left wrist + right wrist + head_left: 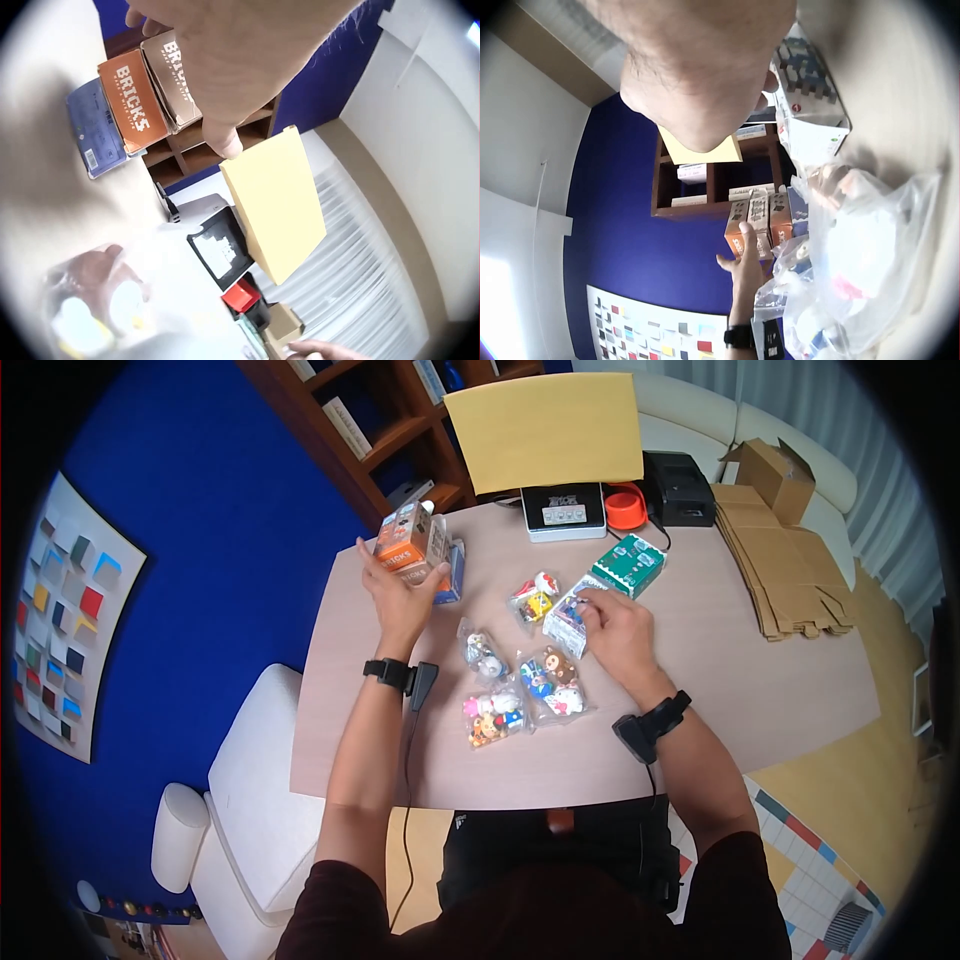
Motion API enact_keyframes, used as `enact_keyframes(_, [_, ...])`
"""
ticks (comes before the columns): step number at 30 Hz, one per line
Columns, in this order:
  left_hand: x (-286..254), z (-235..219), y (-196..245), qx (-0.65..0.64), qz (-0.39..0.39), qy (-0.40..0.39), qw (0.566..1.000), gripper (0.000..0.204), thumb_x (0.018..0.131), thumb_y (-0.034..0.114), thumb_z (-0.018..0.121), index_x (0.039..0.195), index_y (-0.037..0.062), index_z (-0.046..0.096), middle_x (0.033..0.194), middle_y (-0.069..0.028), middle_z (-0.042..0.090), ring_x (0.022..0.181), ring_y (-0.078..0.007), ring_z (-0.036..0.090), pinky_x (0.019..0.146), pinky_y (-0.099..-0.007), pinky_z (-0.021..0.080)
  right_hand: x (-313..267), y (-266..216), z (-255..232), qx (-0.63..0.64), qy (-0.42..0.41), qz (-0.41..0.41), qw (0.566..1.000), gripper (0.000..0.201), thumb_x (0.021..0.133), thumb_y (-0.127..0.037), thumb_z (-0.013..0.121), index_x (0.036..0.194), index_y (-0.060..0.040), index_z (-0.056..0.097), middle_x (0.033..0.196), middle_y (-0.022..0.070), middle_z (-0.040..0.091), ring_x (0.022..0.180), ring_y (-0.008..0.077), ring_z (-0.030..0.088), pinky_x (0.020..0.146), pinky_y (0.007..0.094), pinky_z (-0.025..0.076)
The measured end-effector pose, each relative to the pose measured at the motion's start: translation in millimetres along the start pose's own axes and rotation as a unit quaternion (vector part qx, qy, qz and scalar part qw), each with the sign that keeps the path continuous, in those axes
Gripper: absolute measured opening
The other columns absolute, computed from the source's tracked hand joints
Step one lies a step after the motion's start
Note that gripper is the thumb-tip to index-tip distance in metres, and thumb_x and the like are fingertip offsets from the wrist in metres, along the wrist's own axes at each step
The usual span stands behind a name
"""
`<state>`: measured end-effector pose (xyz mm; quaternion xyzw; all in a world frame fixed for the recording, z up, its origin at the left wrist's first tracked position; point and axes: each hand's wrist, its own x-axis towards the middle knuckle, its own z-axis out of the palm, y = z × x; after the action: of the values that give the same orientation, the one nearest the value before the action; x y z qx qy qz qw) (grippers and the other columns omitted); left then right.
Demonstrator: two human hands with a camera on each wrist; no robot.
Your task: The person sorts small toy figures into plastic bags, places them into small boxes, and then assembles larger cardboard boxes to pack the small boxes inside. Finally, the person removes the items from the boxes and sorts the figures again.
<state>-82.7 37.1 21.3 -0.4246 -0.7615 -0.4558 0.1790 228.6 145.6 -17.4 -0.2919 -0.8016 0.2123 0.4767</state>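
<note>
My left hand (400,600) is at a stack of boxes at the far left, thumb along the right side, fingers spread at the left. An orange bricks box (402,546) is on top; a brown bricks box (169,79), another orange box and a blue box (97,127) lie below. My right hand (622,635) has its curled fingers on a white box (810,79) with a picture of grey-blue bricks; the palm side is hidden. That box touches a green box (630,565) behind it. Between the hands lie several clear bags of small figures (557,685).
Behind stand a black-and-white device (564,512), a yellow board (545,430), a red round object (626,506) and a black machine (680,490). Flattened cardboard (785,565) lies at the right edge. Cables hang from both wrist cameras.
</note>
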Motion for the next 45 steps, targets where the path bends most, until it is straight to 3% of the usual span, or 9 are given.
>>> enact_keyframes(4, [-17, -5, -21, -0.034, -0.05, -0.053, 0.997, 0.141, 0.078, 0.041, 0.096, 0.17, 0.0018, -0.005, 0.157, -0.0401, 0.031, 0.148, -0.0528, 0.036, 0.121, -0.0534, 0.038, 9, 16, -9, -0.04, 0.061, 0.018, 0.997, 0.016, 0.089, -0.011, 0.076, 0.105, -0.007, 0.079, 0.092, 0.0128, 0.076, 0.081, 0.0331, 0.074, 0.073, 0.0431, 0.06])
enact_keyframes(6, [-25, -5, -25, -0.076, -0.187, -0.124, 0.971, 0.137, 0.08, 0.038, 0.095, 0.169, -0.0007, -0.002, 0.158, -0.0405, 0.034, 0.15, -0.0517, 0.036, 0.122, -0.0525, 0.037, 11, 24, -12, -0.057, 0.064, 0.034, 0.996, 0.017, 0.088, -0.01, 0.077, 0.104, -0.0069, 0.079, 0.09, 0.0122, 0.075, 0.079, 0.0314, 0.074, 0.072, 0.0419, 0.059])
enact_keyframes(15, [-20, 33, -41, -0.158, -0.097, -0.09, 0.979, 0.093, 0.088, 0.024, 0.088, 0.157, -0.0032, 0.03, 0.137, -0.0269, 0.066, 0.128, -0.0401, 0.065, 0.109, -0.0451, 0.052, 12, 27, -16, -0.05, 0.042, 0.028, 0.997, 0.019, 0.086, -0.008, 0.078, 0.106, -0.0049, 0.079, 0.088, 0.0099, 0.073, 0.071, 0.0261, 0.071, 0.067, 0.0368, 0.058])
enact_keyframes(18, [-16, 46, -45, -0.144, -0.094, -0.097, 0.98, 0.097, 0.088, 0.02, 0.087, 0.16, -0.0045, 0.026, 0.136, -0.0279, 0.066, 0.123, -0.0374, 0.067, 0.107, -0.0432, 0.053, 12, 30, -16, -0.049, 0.045, 0.019, 0.998, 0.02, 0.086, -0.006, 0.078, 0.106, -0.0039, 0.079, 0.091, 0.0097, 0.073, 0.071, 0.0257, 0.07, 0.068, 0.0364, 0.058])
enact_keyframes(21, [-18, 50, -51, -0.203, -0.195, -0.128, 0.951, 0.101, 0.089, 0.016, 0.084, 0.164, -0.0055, 0.021, 0.137, -0.026, 0.063, 0.119, -0.0317, 0.067, 0.104, -0.0395, 0.054, 15, 31, -19, -0.066, 0.057, 0.023, 0.996, 0.022, 0.082, 0.0, 0.074, 0.103, -0.0041, 0.079, 0.094, 0.0104, 0.073, 0.084, 0.0269, 0.072, 0.076, 0.0367, 0.058])
enact_keyframes(24, [-30, 43, -48, -0.233, -0.263, -0.102, 0.931, 0.103, 0.09, 0.012, 0.08, 0.166, -0.0072, 0.014, 0.139, -0.0232, 0.058, 0.12, -0.0275, 0.065, 0.106, -0.0361, 0.053, 22, 33, -23, -0.112, 0.028, -0.093, 0.989, 0.037, 0.076, 0.008, 0.066, 0.107, -0.0065, 0.079, 0.108, 0.0104, 0.075, 0.109, 0.0307, 0.068, 0.095, 0.0418, 0.055])
enact_keyframes(29, [-34, 30, -40, -0.319, -0.362, -0.072, 0.873, 0.072, 0.091, 0.001, 0.07, 0.152, -0.0088, 0.032, 0.139, -0.0218, 0.054, 0.126, -0.0247, 0.061, 0.11, -0.0344, 0.05, 23, 5, -30, -0.162, -0.157, -0.14, 0.964, 0.076, 0.069, 0.012, 0.059, 0.14, -0.0134, 0.068, 0.152, 0.0109, 0.059, 0.149, 0.0441, 0.039, 0.123, 0.0605, 0.027])
enact_keyframes(33, [-34, 34, -55, -0.34, -0.369, -0.057, 0.863, 0.045, 0.089, -0.003, 0.065, 0.13, -0.0059, 0.048, 0.127, -0.0184, 0.062, 0.117, -0.0226, 0.064, 0.103, -0.0329, 0.05, 19, -8, -20, -0.222, -0.217, -0.162, 0.937, 0.085, 0.069, 0.006, 0.062, 0.151, -0.0157, 0.059, 0.157, 0.0137, 0.055, 0.153, 0.0466, 0.034, 0.128, 0.0634, 0.017])
enact_keyframes(45, [-39, 37, -57, -0.314, -0.359, -0.055, 0.877, 0.022, 0.091, -0.001, 0.063, 0.112, -0.0031, 0.057, 0.108, -0.0139, 0.07, 0.1, -0.0207, 0.067, 0.089, -0.0332, 0.054, 12, -9, -26, -0.216, -0.252, -0.147, 0.932, 0.07, 0.067, 0.003, 0.065, 0.136, -0.0088, 0.067, 0.136, 0.0231, 0.057, 0.141, 0.0457, 0.046, 0.127, 0.0609, 0.023])
